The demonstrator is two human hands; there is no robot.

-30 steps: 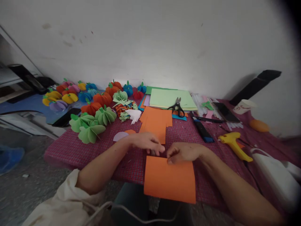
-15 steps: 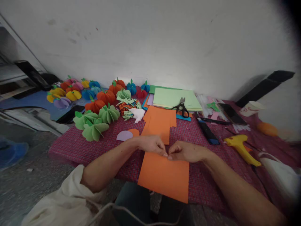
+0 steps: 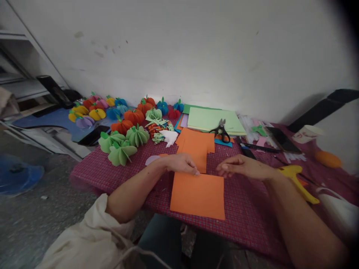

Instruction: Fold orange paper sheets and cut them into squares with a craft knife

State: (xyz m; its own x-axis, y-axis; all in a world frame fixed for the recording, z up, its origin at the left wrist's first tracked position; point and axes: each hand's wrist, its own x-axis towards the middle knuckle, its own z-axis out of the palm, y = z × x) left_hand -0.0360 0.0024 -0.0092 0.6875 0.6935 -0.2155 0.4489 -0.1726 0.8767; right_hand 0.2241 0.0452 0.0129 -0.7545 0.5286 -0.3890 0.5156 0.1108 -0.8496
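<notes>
An orange sheet of paper (image 3: 198,198) lies near the table's front edge. My left hand (image 3: 182,163) has its thumb and fingers closed on the sheet's far edge, near the middle. Just past the sheet's far right corner, my right hand (image 3: 238,167) hovers with its fingers loosely apart and nothing visible in them. Beyond my hands lie more orange sheets (image 3: 195,147), overlapping each other. Black-handled scissors (image 3: 221,131) rest on a stack of pale green paper (image 3: 211,118).
Several paper pumpkins, green (image 3: 120,152), orange (image 3: 134,117) and blue (image 3: 162,106), stand at the left. Paper scraps (image 3: 157,131) lie beside them. To the right are a yellow glue gun (image 3: 301,183), a paper cup (image 3: 307,133) and a phone (image 3: 283,139).
Both hands pinched the orange sheet's far edge half a second ago. My right hand has since let go and moved right. The sheet now lies farther in on the table.
</notes>
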